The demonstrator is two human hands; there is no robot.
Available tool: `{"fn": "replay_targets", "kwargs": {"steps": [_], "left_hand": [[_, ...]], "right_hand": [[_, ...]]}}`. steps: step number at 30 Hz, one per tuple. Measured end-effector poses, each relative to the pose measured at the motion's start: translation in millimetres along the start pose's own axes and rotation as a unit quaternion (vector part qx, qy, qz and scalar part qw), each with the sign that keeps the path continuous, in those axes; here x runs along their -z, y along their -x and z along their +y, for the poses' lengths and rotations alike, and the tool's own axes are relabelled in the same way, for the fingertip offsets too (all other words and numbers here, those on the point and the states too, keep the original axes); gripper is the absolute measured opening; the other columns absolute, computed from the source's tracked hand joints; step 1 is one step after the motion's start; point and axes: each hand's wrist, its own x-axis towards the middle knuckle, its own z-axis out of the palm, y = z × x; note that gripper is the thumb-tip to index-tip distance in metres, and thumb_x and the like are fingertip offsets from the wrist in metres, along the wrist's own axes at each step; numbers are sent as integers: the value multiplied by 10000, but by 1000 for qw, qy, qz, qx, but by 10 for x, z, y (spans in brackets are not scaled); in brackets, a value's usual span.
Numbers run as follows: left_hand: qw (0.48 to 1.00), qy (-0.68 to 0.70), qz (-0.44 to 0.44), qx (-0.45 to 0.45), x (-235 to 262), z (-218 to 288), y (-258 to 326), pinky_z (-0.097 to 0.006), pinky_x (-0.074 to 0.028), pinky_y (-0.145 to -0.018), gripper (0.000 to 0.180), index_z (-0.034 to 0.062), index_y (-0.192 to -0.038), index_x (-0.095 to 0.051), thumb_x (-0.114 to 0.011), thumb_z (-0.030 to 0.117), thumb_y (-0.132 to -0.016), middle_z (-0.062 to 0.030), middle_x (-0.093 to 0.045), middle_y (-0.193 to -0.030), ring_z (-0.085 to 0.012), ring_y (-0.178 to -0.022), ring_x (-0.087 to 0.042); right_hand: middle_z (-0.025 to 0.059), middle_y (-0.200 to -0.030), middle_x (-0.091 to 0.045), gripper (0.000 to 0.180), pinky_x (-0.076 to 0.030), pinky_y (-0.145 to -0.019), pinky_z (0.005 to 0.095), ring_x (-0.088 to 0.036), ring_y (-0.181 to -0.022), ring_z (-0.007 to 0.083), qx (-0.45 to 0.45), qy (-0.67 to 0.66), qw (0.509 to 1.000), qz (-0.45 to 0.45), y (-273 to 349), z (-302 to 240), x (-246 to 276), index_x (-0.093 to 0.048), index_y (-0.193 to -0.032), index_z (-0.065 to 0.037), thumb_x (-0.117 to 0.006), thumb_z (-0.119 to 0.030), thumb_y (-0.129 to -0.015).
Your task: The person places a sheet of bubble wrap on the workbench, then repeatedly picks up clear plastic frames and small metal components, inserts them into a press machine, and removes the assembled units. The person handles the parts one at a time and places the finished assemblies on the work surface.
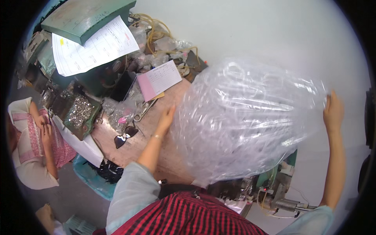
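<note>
A big clear plastic bag [246, 117], puffed out and wrinkled, spans the space between my two hands above the right part of the table. My right hand [333, 111] is closed on its gathered right end, held up against the pale wall. At the bag's left edge is my left hand [167, 117], fingers closed on the plastic; its fingertips are partly hidden. To the left of that hand lie dark sunglasses [126, 136] and metal scissors [144, 111] on the table. A pink and white form pad [159, 80] rests just beyond them.
A green machine [88, 19] with a paper sheet [96, 49] stands back left, beside a tray of small metal parts [80, 111]. Clutter and yellow tubing [156, 23] sit behind. A person [37, 141] sits at left, near a blue bin [88, 176]. Machine parts [284, 196] stand lower right.
</note>
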Motion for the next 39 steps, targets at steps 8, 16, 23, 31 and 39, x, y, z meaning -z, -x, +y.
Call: {"fn": "replay_targets", "kwargs": {"steps": [8,16,23,31,39], "left_hand": [[951,272,-145,12,-1012,671,764,-387,-299,-1195,814,-35,-1552,-334,-369,605,-1051,-171,-390,-1589,-264,-1462,-365],[983,114,7,-143,-147,927,453,-371,-289,-1182,778,-26,-1544,-355,-510,537,-1030,-152,-385,-1589,-256,-1463,-354],[986,106,70,-106,-329,621,365,-373,-404,-1077,587,13,-1443,-497,-592,413,-1024,-167,-576,-1371,-269,-1277,-522],[949,-5,121,-292,-313,1413,422,-351,-457,-1007,559,-2,-1432,-501,-606,370,-1028,-163,-638,-1270,-245,-1172,-596],[959,124,28,-253,-305,1413,311,-387,-274,-1207,587,2,-1508,-430,-568,325,-1038,-208,-425,-1554,-291,-1478,-354]], "right_hand": [[262,-1409,-564,497,-386,-1140,422,-513,-1344,384,-55,76,984,154,-579,3558,686,-531,-1408,49,-482,-296,-1054],[252,-1445,-536,564,-400,-1126,420,-490,-1370,362,16,-169,985,-37,-1321,247,614,-490,-1443,40,-499,-349,-1035],[238,-1457,-523,627,-433,-1087,423,-490,-1363,343,0,-185,970,-158,-1187,-97,291,-459,-1468,24,-530,-398,-1010],[222,-1472,-508,705,-470,-1042,427,-490,-1355,322,-71,-188,962,-182,-949,1127,397,-423,-1496,7,-564,-455,-981],[207,-1486,-493,788,-508,-998,431,-490,-1347,300,-66,-221,948,-218,-1058,691,417,-388,-1523,-10,-599,-511,-952]]}}
